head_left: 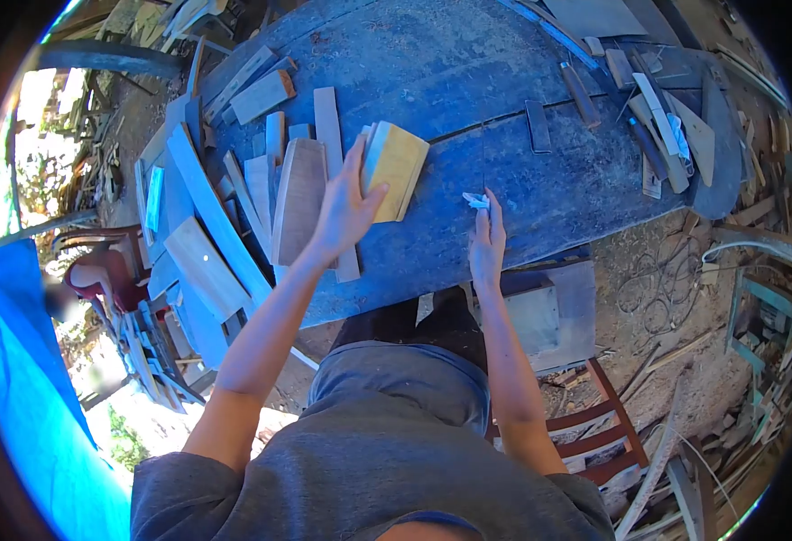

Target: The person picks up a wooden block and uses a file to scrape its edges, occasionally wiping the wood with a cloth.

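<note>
My left hand (345, 213) grips a squarish, pale yellow wooden block (400, 171) by its left side, with the thumb across its near face. The block has a stepped edge and is tilted over the table. To the right, my right hand (487, 243) pinches a small crumpled whitish scrap (476, 200) between thumb and fingertips. What the scrap is made of I cannot tell. Left of the block lie a wide, dark wooden piece (300, 194) and a long narrow board (328, 126), partly behind my left forearm.
A worn blue-lit table (468, 72) carries several wood offcuts on its left side. A small dark block (538, 126) lies right of centre, and more wood pieces (662, 126) sit at the far right. Below on the right stands a wooden chair (608, 419) amid scraps.
</note>
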### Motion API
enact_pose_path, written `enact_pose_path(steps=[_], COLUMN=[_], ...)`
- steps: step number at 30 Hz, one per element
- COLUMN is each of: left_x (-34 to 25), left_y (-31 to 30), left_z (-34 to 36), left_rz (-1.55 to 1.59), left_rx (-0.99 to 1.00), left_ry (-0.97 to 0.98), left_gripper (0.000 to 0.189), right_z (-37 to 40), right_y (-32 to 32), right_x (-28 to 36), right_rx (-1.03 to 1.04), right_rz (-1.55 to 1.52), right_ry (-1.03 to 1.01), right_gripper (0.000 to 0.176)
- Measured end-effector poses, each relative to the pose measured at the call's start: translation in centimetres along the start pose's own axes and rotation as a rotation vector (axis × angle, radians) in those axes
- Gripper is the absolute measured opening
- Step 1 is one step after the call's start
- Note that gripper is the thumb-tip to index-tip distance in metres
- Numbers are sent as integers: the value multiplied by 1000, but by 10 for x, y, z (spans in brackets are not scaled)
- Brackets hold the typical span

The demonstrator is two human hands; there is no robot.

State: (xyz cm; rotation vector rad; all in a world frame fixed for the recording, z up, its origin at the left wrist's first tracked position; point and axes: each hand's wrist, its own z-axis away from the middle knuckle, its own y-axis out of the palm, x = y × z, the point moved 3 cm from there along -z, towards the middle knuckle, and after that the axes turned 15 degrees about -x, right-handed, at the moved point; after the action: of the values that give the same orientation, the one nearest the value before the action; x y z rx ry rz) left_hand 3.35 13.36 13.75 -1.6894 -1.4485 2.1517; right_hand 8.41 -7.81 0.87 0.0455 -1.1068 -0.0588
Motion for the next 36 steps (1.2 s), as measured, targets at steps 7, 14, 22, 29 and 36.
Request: enact_pose_path(steps=[7,14,22,29,36], left_x=[19,58,45,40,45], left_y=[63,74,83,84,88], left_z=[27,-10,-10,-8,-12], left_rz=[79,430,487,600,630], left_rx=[-75,-78,-82,-82,-131], left_ry=[-29,-330,-280,-432,-305], left_gripper=[82,59,58,55,54], right_z=[16,59,24,81,37], right_y=[13,42,71,51,70], right_x=[-12,12,-3,35,11], right_rx=[53,169,186,270,213], right_rz=[250,143,217,131,237], right_ry=[-70,-155,-197,-19,-73], right_gripper=[41,45,39,42,43])
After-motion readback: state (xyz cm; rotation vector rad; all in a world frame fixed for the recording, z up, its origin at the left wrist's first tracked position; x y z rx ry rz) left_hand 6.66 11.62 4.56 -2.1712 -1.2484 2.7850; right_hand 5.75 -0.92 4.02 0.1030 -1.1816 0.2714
